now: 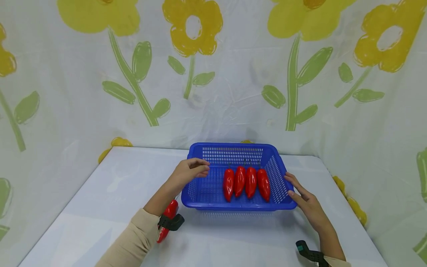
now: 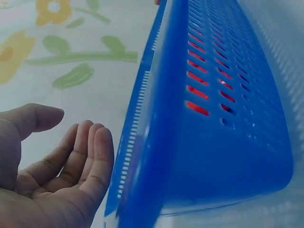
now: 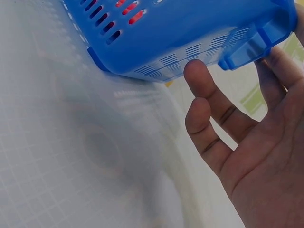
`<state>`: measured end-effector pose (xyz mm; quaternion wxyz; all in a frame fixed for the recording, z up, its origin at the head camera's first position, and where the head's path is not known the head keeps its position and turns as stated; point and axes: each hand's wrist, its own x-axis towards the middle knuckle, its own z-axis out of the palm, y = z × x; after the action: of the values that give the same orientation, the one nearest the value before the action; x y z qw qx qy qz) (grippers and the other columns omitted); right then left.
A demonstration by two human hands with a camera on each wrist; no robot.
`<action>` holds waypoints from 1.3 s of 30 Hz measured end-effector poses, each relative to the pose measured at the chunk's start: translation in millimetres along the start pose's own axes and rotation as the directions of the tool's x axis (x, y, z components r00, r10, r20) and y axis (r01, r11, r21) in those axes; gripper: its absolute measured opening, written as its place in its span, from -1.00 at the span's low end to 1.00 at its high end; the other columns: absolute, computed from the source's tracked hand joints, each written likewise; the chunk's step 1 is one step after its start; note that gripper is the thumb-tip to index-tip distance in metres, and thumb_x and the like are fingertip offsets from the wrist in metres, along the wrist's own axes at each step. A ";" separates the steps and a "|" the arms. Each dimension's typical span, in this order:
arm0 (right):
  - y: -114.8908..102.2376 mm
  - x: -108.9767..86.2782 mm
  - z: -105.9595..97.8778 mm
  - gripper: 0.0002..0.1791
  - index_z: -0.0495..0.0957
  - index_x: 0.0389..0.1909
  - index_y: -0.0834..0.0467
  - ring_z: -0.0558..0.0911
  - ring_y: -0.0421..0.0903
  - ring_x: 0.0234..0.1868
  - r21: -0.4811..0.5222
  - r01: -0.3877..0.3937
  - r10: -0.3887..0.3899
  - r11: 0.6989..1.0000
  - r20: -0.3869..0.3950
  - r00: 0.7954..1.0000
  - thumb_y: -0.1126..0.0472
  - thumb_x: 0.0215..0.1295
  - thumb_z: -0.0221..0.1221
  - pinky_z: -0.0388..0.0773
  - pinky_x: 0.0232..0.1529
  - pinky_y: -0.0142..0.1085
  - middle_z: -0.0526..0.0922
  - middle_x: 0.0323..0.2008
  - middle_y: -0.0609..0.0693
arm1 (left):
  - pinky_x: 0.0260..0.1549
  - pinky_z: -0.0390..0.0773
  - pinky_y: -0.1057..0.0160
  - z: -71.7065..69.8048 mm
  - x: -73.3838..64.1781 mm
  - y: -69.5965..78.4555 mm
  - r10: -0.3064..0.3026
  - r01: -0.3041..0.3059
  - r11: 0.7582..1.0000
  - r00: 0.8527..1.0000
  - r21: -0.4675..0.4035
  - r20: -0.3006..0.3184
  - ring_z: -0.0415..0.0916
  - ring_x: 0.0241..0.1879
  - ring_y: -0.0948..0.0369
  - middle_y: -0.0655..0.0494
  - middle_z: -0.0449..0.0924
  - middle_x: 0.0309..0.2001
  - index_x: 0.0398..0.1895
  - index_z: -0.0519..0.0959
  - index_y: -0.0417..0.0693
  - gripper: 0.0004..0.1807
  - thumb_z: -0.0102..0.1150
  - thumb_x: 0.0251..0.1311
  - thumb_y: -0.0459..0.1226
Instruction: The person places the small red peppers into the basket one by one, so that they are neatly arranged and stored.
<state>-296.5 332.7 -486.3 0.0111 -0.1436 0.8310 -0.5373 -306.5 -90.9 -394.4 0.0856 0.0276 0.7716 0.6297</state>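
A blue plastic basket (image 1: 207,206) with slotted walls stands on the white table. Several red chili peppers (image 1: 251,182) lie side by side inside it, toward its right half. My left hand (image 1: 191,172) hovers over the basket's left side, fingers loosely bent with nothing between them; in the left wrist view its fingertips are beside the rim. At the right rim, my right hand (image 1: 307,204) holds the basket's edge, and two of its fingers (image 3: 202,80) extend below the rim outside the wall. Another red chili pepper (image 1: 171,209) lies on the table, partly hidden behind my left wrist.
The white table (image 1: 113,185) reaches back to a pale cloth (image 1: 233,96) printed with yellow flowers, which hangs behind and at both sides. A dark wrist strap with a camera (image 1: 171,222) is on my left wrist, and another (image 1: 310,254) on the right.
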 end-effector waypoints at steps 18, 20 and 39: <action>0.2 -1.3 2.1 -0.43 0.20 0.54 -0.13 -0.08 0.28 0.54 -0.004 -0.030 0.030 1.000 -0.001 1.000 0.05 0.56 0.00 0.16 0.24 0.38 -0.01 0.58 -0.15 | 0.24 0.45 0.05 -25.0 -26.7 -24.6 0.036 -0.048 0.993 0.992 -0.105 -0.118 0.63 0.04 0.05 -0.06 0.63 0.04 0.15 0.57 -0.11 -0.53 0.27 0.32 -0.02; 0.3 -0.8 2.5 -0.42 0.19 0.54 -0.14 -0.07 0.28 0.54 -0.011 -0.029 0.029 1.000 -0.001 1.000 0.05 0.56 0.00 0.16 0.23 0.39 -0.01 0.58 -0.14 | 0.23 0.47 0.07 -26.9 -30.2 -28.6 0.051 -0.067 0.991 0.989 -0.115 -0.138 0.62 0.05 0.00 -0.09 0.63 0.05 0.16 0.56 -0.15 -0.52 0.26 0.33 -0.04; -4.2 -1.0 2.7 -0.42 0.18 0.54 -0.16 -0.02 0.33 0.52 -0.039 -0.033 0.032 0.999 -0.008 0.999 0.04 0.57 -0.01 0.22 0.21 0.34 0.00 0.58 -0.17 | 0.07 0.59 0.24 -42.6 -63.8 -68.9 0.094 -0.140 0.984 0.933 -0.108 -0.349 0.66 -0.05 0.07 -0.10 0.65 -0.01 0.12 0.55 -0.21 -0.58 0.22 0.38 -0.10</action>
<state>-294.1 328.9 -483.9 0.0141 -0.1284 0.8436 -0.5212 -246.4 -155.8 -447.4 -0.0858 -0.0421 0.7286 0.6783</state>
